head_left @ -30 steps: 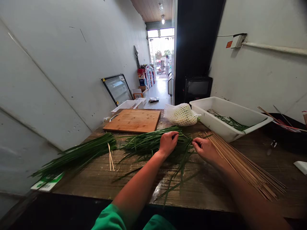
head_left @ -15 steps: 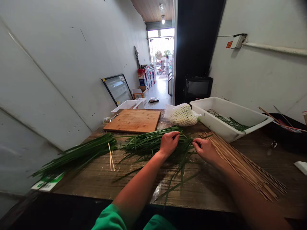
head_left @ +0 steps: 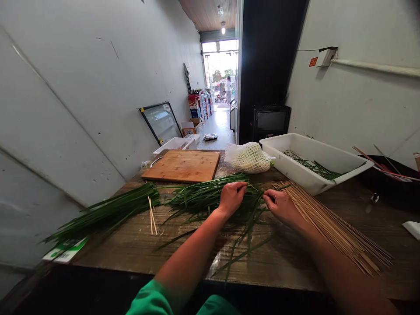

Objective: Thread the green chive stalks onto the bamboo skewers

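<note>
My left hand [head_left: 231, 199] is closed in a pinch above the middle of the table, with a thin pale stick-like tip showing at its fingers. Just to its right, my right hand [head_left: 278, 203] pinches green garlic chives [head_left: 251, 223], whose long leaves hang down toward the table's front edge. Left of my left hand lies a loose heap of garlic chives [head_left: 193, 194]. A large pile of bamboo skewers [head_left: 328, 227] runs under and beside my right forearm. What lies inside each pinch is mostly hidden by the fingers.
Another chive bundle [head_left: 108, 212] lies at left, near a few short sticks [head_left: 152, 218]. Behind are a wooden cutting board [head_left: 183, 165], a foam-netted vegetable [head_left: 251, 157] and a white tub [head_left: 315, 175] holding some chives. A black container [head_left: 393, 188] stands at far right.
Almost nothing differs. My left hand has shifted very slightly to the right; both hands keep their pinch.
</note>
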{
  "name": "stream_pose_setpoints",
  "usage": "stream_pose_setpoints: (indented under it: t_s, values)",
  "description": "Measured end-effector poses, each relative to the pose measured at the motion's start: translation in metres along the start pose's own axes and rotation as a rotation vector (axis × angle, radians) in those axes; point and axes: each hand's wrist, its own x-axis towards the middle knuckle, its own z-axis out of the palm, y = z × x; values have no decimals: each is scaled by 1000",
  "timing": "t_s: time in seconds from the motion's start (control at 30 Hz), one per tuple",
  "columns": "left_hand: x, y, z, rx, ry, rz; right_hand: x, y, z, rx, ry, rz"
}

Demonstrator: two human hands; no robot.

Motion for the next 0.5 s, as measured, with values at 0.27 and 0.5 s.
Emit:
stream_pose_setpoints:
  t_s: [0.27,0.5]
  values:
    - [-8,11,-1,313,-166,313,2,7,2,-5,41,0]
    - [4,1,-29,586,-56,-13,2,4,-1,5,39,15]
